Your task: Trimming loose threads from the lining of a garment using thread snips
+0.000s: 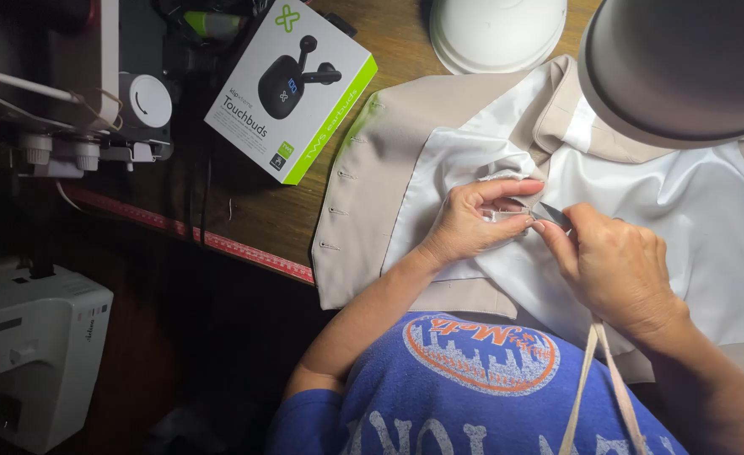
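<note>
A beige garment (389,168) with a white satin lining (684,219) lies spread over the right half of the wooden desk (254,211), a row of buttonholes running down its left edge. At the centre of the frame the left hand (464,223) pinches a fold of the lining, thumb and forefinger pressed together on the cloth, with the other fingers curled under. Just to its right, the right hand (616,270) grips a small metal tool (550,214) between thumb and fingertips; the tool's tip meets the pinched fold beside the left thumb. Whether it is a seam ripper or small snips cannot be told.

A beige tape (595,379) hangs from the person's neck across the blue printed T-shirt (473,396) at the bottom of the frame. In the upper right a lamp shade (684,67) covers part of the garment, and a white bowl-shaped object (496,29) sits at the top centre. A white and green earbud box (292,84) lies on the desk at the upper left of centre, near a sewing machine (60,76) in the upper-left corner. A red measuring strip (203,238) runs along the desk's front edge. Another white machine (30,354) stands in the dark lower left.
</note>
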